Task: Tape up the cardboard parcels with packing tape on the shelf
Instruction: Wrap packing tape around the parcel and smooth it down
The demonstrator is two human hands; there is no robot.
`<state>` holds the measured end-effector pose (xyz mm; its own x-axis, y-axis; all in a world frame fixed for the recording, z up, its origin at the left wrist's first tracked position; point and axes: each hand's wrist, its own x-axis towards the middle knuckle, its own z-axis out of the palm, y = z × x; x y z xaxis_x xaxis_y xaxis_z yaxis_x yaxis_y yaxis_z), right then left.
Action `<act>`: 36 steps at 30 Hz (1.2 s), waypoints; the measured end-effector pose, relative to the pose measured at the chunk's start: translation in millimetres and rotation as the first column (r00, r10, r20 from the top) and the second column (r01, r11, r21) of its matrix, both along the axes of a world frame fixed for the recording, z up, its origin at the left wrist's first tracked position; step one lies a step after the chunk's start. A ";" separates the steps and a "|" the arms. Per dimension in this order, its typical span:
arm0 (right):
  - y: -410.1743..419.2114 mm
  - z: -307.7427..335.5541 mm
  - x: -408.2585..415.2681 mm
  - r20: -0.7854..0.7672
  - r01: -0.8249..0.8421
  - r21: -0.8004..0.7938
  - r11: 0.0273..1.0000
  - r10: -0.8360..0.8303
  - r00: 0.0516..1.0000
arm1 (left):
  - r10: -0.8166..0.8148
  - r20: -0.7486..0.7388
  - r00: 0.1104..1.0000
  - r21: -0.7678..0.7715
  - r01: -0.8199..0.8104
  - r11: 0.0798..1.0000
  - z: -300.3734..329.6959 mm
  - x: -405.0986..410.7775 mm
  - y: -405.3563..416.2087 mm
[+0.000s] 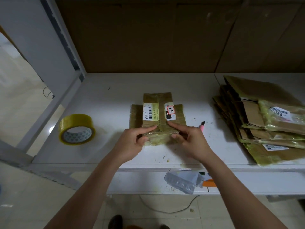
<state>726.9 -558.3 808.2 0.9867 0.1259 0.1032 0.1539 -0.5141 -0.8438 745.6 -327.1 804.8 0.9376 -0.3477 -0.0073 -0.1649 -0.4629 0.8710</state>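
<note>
both hands (left hand (132,139), right hand (192,138)) pinching parcel (157,118) near edge, forefingers extended

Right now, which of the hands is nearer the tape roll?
Left. The left hand grips the parcel's near left edge, just right of the tape roll. The right hand holds the parcel's far side, farther away.

You have one flattened, tape-wrapped brown cardboard parcel (157,116) mid-shelf, one yellowish roll of packing tape (77,129) to its left, one pink-handled cutter (202,126) just right, and one stack of flattened cardboard parcels (262,119) farther right; count unclear.
</note>
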 end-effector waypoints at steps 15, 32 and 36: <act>-19.5 4.9 6.5 -0.168 -0.124 0.171 0.977 0.153 0.974 | -0.132 -0.222 0.966 -0.171 0.095 0.981 14.4 15.3 15.8; 10.6 -12.5 -4.2 0.299 0.154 -0.100 0.983 -0.118 0.947 | 0.255 0.064 0.965 -0.160 -0.243 0.957 -5.9 -6.6 -15.4; 14.5 -3.4 -8.8 0.307 0.201 -0.175 0.964 -0.141 0.941 | 0.222 0.008 0.975 -0.193 -0.216 0.957 -1.9 -6.3 -14.1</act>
<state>718.0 -543.8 804.8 0.9260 0.0060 0.3776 0.2706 -0.7079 -0.6524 739.3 -341.2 802.9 0.9897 -0.1264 0.0672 -0.1045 -0.3172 0.9426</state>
